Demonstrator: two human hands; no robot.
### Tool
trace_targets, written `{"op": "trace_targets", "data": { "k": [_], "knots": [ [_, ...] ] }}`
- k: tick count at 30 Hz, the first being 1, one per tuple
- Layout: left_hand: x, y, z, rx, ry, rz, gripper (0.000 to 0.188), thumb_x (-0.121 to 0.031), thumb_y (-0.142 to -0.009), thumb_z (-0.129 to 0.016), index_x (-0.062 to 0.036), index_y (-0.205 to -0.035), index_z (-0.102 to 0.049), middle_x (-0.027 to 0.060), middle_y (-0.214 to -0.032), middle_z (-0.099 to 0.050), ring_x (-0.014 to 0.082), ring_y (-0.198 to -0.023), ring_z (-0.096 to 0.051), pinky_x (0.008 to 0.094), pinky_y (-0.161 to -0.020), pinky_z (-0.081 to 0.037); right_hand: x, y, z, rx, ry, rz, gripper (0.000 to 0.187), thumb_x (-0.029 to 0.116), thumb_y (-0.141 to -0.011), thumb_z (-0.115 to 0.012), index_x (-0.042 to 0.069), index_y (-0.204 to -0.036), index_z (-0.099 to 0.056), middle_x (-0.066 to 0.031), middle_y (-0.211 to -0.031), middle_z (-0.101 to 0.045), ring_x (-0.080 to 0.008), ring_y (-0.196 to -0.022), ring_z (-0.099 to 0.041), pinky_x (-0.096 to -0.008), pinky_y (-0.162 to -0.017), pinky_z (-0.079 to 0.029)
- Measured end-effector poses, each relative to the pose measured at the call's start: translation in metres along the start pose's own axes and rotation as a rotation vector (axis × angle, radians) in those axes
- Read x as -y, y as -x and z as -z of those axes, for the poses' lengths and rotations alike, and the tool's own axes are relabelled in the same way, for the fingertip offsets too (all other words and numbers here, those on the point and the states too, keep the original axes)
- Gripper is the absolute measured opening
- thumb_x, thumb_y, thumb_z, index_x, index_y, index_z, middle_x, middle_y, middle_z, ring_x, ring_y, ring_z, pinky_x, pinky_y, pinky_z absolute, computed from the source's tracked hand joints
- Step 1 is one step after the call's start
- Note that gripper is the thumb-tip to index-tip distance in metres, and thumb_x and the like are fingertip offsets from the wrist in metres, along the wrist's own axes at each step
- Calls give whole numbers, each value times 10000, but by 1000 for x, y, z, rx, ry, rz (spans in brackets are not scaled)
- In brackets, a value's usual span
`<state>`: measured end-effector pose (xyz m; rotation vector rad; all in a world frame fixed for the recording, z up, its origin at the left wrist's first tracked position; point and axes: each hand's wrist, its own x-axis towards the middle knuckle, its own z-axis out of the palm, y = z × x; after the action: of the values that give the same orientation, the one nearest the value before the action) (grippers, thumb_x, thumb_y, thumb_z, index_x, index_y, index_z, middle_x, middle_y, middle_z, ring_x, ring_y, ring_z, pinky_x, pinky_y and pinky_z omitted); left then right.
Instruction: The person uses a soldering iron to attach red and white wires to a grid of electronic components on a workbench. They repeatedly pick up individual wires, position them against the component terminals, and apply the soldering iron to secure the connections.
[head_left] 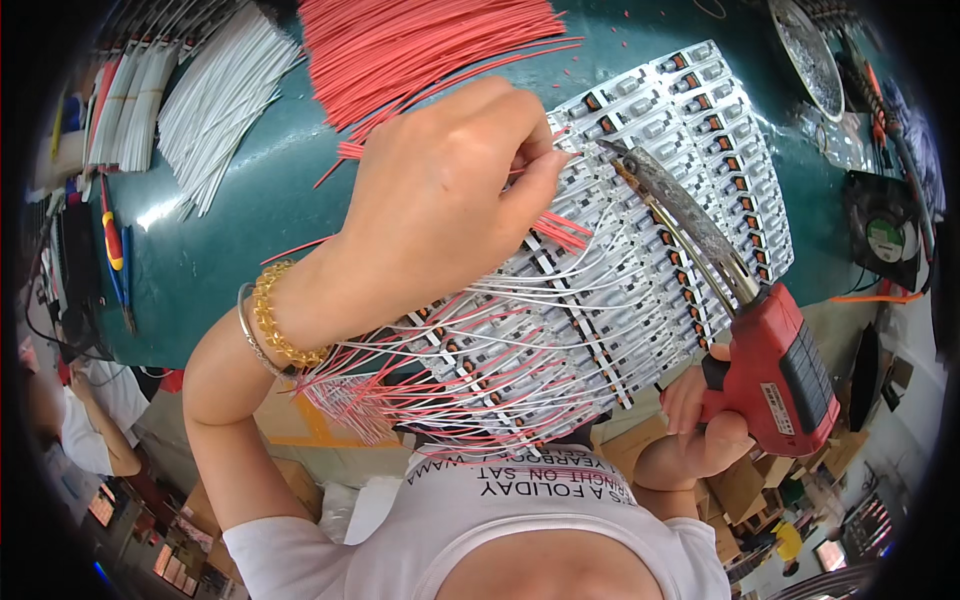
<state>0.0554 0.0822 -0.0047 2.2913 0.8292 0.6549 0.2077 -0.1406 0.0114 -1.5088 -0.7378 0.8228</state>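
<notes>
My left hand (440, 190) is closed on a bunch of thin red wires (562, 232), one wire end poking out at the pinched thumb and forefinger. It hovers over a panel of small circuit boards (655, 120). My right hand (700, 420) grips the handle of a red and black soldering gun (775, 370). The gun's long metal tip reaches over the boards, its end a short way right of my left fingertips. Many red and white wires (490, 350) run from the panel's near rows and trail over the table edge.
A big pile of red wires (430, 45) lies at the back, with white wires (225, 100) to its left. Red-yellow pliers (112, 235) lie at far left. A round metal dish (805, 60) and a black fan (882, 230) stand at right. Another person (100, 400) sits at lower left.
</notes>
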Motion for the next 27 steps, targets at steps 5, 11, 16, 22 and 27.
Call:
{"op": "trace_targets", "data": {
  "k": [5, 11, 16, 22, 27],
  "knots": [
    [0, -2, 3, 22, 65, 20, 113, -62, -761, -675, -9, -736, -579, 45, -677, -555, 141, -567, -497, 245, -486, -378, -7, 3, 2, -48, 0, 17, 702, 521, -835, -581, -109, -1111, -439, -9, -471, -439, -97, -358, -396, -225, -372, -336],
    [-1, 0, -2, -31, -15, -15, 106, -37, -756, -671, -2, -735, -574, 60, -679, -557, 153, -570, -532, 260, -509, -423, 1, -2, -4, -24, 38, -8, 655, 514, -828, -597, -92, -1041, -469, -11, -477, -442, -96, -365, -411, -231, -370, -341],
    [-2, -1, -3, -26, -47, -29, 103, -27, -751, -669, 2, -735, -572, 69, -684, -562, 165, -573, -552, 268, -520, -439, 0, 1, -6, -79, 80, 41, 712, 522, -816, -608, -120, -1083, -453, -7, -464, -436, -95, -348, -398, -226, -363, -333],
    [-3, 0, -1, -11, -64, -23, 104, -30, -751, -670, 3, -735, -572, 72, -686, -564, 170, -574, -558, 271, -521, -441, 0, 2, -7, -103, 71, 40, 770, 525, -819, -602, -147, -1146, -417, -2, -455, -436, -93, -344, -396, -220, -362, -323],
    [-4, 0, -2, -13, -61, -17, 103, -30, -753, -668, 4, -735, -572, 73, -689, -566, 172, -577, -558, 272, -528, -442, -3, 1, -3, -55, 29, 52, 779, 531, -826, -589, -149, -1161, -409, 5, -451, -427, -89, -350, -392, -219, -375, -330]
  ]
}}
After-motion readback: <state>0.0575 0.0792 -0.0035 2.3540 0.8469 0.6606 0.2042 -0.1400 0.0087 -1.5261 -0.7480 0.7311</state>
